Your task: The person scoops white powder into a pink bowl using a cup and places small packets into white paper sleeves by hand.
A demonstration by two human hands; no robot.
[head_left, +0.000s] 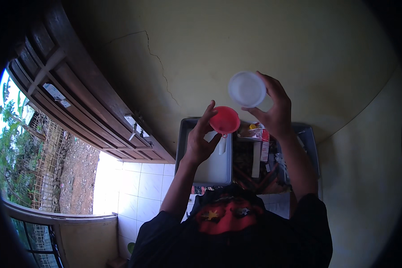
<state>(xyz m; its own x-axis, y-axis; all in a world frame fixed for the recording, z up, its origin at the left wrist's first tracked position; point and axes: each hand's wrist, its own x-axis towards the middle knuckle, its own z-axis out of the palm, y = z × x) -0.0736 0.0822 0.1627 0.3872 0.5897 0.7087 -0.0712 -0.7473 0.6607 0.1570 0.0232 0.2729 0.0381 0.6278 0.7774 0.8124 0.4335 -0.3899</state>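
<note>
Funnel and White Round Held Aloft Above Grey Tray

From my remote station I record the right hand (277, 106) pinching a translucent white, round plastic container (246, 89) by its right side, fingers and thumb clamped on the rim. The left hand (198, 143) has finger and thumb closed on a red plastic funnel (224, 119) with a small rim loop. In view, the funnel hangs over the far right corner of a grey rectangular plastic tray (184, 136); the container is beyond that tray's far edge, right of the funnel. The two are apart.

For this hold, I judge that the funnel should be kept level, the container gripped without squeezing, and both wrists steady above the tray. Whether either contains anything, I cannot tell.

Count: one funnel, one container, one pale white stick-like piece (222, 145) near the tray's right edge, one yellow cap (253, 127), one long off-white strip (256, 159), one second grey tray (312, 143). Farther off: one brown panelled wooden door (102, 111), one cracked wall (201, 49).
</note>
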